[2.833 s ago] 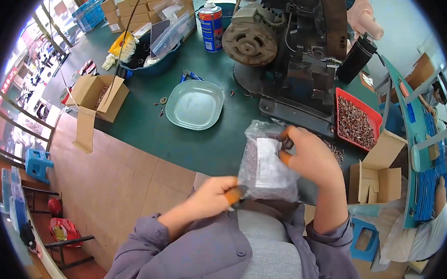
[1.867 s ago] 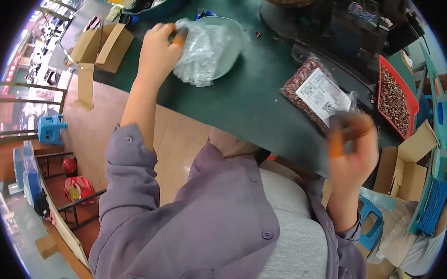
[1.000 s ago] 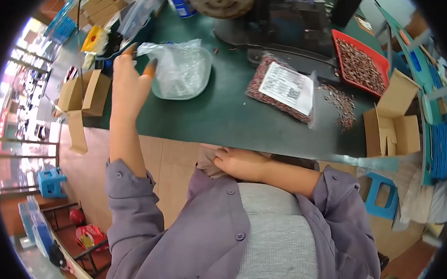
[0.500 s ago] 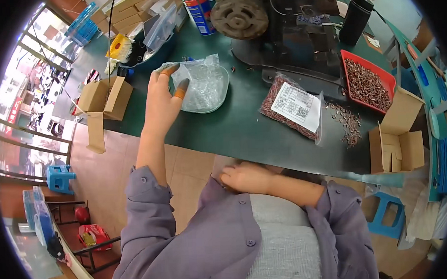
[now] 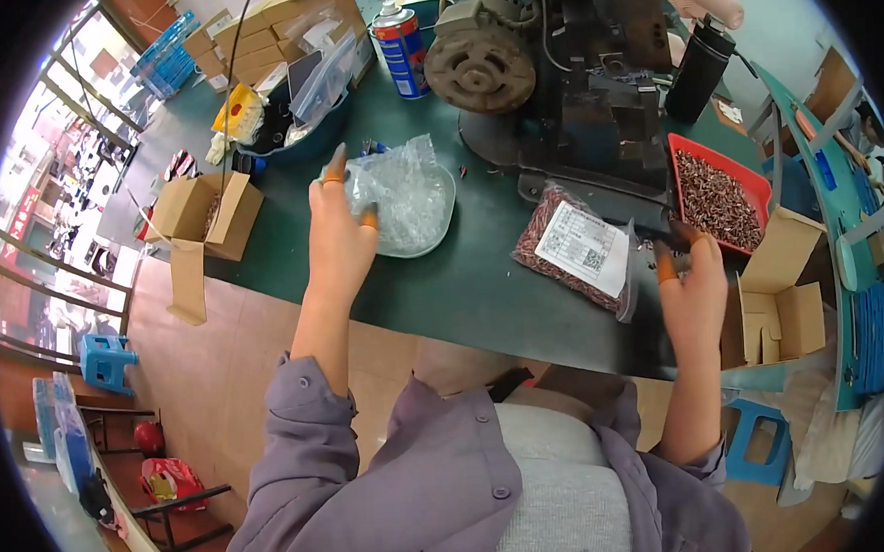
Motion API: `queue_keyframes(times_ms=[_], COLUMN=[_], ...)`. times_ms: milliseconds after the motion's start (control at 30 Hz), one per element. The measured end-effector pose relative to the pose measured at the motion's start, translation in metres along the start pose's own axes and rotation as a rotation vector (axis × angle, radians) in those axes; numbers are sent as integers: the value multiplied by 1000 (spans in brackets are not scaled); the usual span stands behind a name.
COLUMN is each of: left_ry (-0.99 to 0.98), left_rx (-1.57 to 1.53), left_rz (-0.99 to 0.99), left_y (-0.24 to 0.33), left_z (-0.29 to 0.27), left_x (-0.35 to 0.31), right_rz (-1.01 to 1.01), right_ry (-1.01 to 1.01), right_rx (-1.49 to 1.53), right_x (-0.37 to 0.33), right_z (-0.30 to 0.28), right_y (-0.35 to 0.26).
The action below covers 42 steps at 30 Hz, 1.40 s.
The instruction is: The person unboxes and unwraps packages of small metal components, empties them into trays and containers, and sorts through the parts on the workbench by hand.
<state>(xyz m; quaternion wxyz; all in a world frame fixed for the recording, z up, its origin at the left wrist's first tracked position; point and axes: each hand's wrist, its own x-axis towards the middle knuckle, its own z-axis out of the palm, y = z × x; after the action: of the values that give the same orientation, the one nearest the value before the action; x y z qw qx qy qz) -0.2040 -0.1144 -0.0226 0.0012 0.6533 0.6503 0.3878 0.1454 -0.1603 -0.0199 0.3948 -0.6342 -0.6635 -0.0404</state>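
Observation:
My left hand (image 5: 340, 236) is at the left rim of a pale shallow tray (image 5: 446, 217) heaped with crumpled clear plastic bags (image 5: 404, 194). Its index finger and thumb are spread apart, both in orange finger covers with dark tips, and seem to hold nothing. My right hand (image 5: 697, 289) hovers over the loose small reddish-brown pieces by the table's front edge, mostly hiding them. Its thumb and index finger are apart, wearing similar covers. Just left of it lies a filled clear bag (image 5: 576, 250) of reddish-brown pieces with a white label.
A red tray (image 5: 720, 195) of such pieces stands beyond my right hand, with an open carton (image 5: 781, 306) to its near side. A dark machine (image 5: 592, 102) occupies the back. Another open carton (image 5: 208, 217), a spray can (image 5: 400, 51) and a black bottle (image 5: 699, 72) are around.
My right hand has come up from my lap to the loose pieces on the table. My left hand has shifted slightly right and nearer, its fingers pointing forward. The view has moved slightly.

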Motion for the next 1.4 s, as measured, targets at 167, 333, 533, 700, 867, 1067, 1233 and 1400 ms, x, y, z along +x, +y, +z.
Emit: queue_keyframes(times_ms=[167, 333, 533, 700, 867, 1067, 1233, 1400], left_ry=[162, 345, 290, -242, 50, 358, 316, 175], left_rx=[-187, -936, -1318, -1923, -1600, -1472, -1675, -1736], left_rz=[6, 3, -88, 74, -28, -227, -137, -215], left_y=[-3, 38, 91, 70, 14, 50, 49, 63], left_z=[-7, -27, -22, -56, -64, -55, -14, 5], left_x=[6, 10, 15, 14, 2, 16, 30, 15], right_rz=[218, 115, 73, 80, -124, -159, -69, 612], right_ry=[-379, -310, -324, -409, -331, -368, -518, -1025], right_rx=[65, 316, 576, 746, 854, 1068, 894, 1859], right_x=[-15, -10, -3, 12, 35, 59, 29, -7], right_z=[15, 37, 66, 50, 70, 131, 134, 12], right_y=[-18, -30, -58, -83, -110, -142, -104, -93])
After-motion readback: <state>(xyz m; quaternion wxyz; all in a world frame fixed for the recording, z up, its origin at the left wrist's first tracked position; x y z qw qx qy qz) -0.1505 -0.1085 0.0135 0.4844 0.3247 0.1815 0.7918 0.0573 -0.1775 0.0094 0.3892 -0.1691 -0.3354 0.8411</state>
